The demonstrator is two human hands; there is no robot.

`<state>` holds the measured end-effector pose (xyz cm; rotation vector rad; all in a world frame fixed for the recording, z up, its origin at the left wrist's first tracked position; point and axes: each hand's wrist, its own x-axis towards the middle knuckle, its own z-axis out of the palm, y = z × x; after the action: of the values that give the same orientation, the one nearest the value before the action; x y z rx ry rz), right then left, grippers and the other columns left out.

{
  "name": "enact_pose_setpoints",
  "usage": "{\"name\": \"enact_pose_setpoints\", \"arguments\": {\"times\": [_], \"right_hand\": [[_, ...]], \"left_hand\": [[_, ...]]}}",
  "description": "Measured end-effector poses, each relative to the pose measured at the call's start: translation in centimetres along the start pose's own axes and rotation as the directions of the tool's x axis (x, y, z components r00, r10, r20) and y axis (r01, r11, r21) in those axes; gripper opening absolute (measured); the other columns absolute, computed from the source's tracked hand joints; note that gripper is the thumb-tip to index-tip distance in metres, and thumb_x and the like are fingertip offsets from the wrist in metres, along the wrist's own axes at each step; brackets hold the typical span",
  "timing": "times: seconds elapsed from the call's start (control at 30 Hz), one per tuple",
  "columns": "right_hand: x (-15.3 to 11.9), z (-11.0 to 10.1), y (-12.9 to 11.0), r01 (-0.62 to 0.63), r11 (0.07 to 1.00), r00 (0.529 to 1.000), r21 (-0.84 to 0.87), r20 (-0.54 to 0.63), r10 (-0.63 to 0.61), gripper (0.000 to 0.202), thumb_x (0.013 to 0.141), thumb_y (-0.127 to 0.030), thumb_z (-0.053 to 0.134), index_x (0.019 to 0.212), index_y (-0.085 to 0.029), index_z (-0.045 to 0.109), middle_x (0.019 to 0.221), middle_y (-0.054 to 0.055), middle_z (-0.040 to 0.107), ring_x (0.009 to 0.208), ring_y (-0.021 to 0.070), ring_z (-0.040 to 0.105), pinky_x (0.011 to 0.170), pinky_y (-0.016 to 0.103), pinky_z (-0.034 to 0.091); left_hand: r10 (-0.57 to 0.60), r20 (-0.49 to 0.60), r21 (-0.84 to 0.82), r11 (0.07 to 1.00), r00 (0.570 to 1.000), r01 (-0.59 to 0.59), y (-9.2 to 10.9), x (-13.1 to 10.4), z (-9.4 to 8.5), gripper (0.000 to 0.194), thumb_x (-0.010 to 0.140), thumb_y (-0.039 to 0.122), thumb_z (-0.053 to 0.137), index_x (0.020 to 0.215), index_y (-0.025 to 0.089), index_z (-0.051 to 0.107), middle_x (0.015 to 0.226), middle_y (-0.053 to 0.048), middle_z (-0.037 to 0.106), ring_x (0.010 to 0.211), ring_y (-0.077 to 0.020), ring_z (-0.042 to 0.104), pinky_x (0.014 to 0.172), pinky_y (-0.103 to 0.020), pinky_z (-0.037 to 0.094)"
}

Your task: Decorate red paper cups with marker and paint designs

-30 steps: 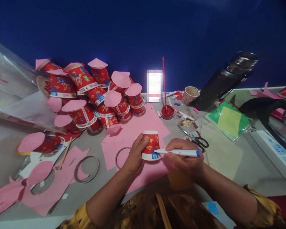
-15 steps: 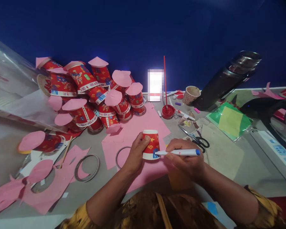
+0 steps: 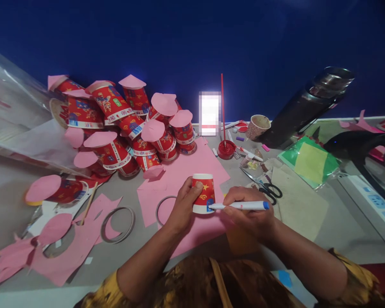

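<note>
My left hand [image 3: 186, 202] is closed round the left side of a small red paper cup [image 3: 204, 190] with gold patterns, thumb on its front. The cup is upside down, its white base upward. In my right hand [image 3: 252, 211] a white marker [image 3: 240, 205] with a blue end lies level, its tip at the blue patch low on the cup's right side. Whether the tip touches the cup I cannot tell. Under both hands lies pink paper [image 3: 195, 239]. A grey tape ring [image 3: 162, 211] sits partly hidden behind my left hand.
Red cups with pink paper cones [image 3: 100, 139] are heaped at the back left. Pink offcuts [image 3: 73, 252] and another ring [image 3: 118, 225] lie left. Rightward are scissors [image 3: 266, 187], a red paint pot [image 3: 226, 150] with a stick, a black flask [image 3: 295, 109] and a power strip [image 3: 372, 205].
Almost nothing differs. The cup and both hands hold their places, with the marker tip still at the blue patch; the whole view has shifted very slightly.
</note>
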<state>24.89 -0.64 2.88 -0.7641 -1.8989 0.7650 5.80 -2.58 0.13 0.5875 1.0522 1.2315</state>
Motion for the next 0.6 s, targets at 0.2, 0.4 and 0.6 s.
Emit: {"name": "enact_pose_setpoints", "arguments": {"times": [0.2, 0.4, 0.6], "right_hand": [[-0.08, 0.05, 0.06, -0.034, 0.999, 0.999, -0.014, -0.024, 0.034, 0.011, 0.092, -0.02, 0.072, 0.082, -0.023, 0.075, 0.071, 0.002, 0.079, 0.057, 0.0165, 0.07, 0.058, 0.027, 0.055], [-0.01, 0.12, -0.11, -0.026, 1.0, 0.999, -0.011, -0.041, 0.026, 0.01, 0.091, -0.019, 0.073, 0.082, -0.024, 0.075, 0.07, 0.001, 0.079, 0.055, 0.0158, 0.069, 0.055, 0.026, 0.053], [0.1, -0.03, -0.27, -0.063, 0.998, 0.995, -0.027, -0.077, 0.061, 0.011, 0.091, -0.02, 0.07, 0.081, -0.023, 0.074, 0.07, 0.002, 0.079, 0.056, 0.018, 0.071, 0.057, 0.028, 0.056]], "left_hand": [[-0.001, 0.002, 0.02, 1.0, 1.0, 0.001, -0.06, -0.05, -0.08, 0.051, 0.08, 0.06, 0.089, 0.103, 0.017, 0.072, 0.087, -0.003, 0.073, 0.074, -0.0171, 0.064, 0.069, -0.028, 0.051], [0.0, 0.006, 0.011, 1.0, 1.0, 0.0, -0.25, -0.01, -0.17, 0.048, 0.083, 0.059, 0.087, 0.103, 0.018, 0.073, 0.085, -0.002, 0.072, 0.074, -0.0172, 0.065, 0.069, -0.028, 0.051], [-0.001, 0.019, -0.013, 1.0, 1.0, 0.001, -0.25, 0.15, -0.15, 0.048, 0.082, 0.057, 0.089, 0.103, 0.018, 0.073, 0.09, -0.005, 0.076, 0.076, -0.0186, 0.068, 0.07, -0.029, 0.052]]}}
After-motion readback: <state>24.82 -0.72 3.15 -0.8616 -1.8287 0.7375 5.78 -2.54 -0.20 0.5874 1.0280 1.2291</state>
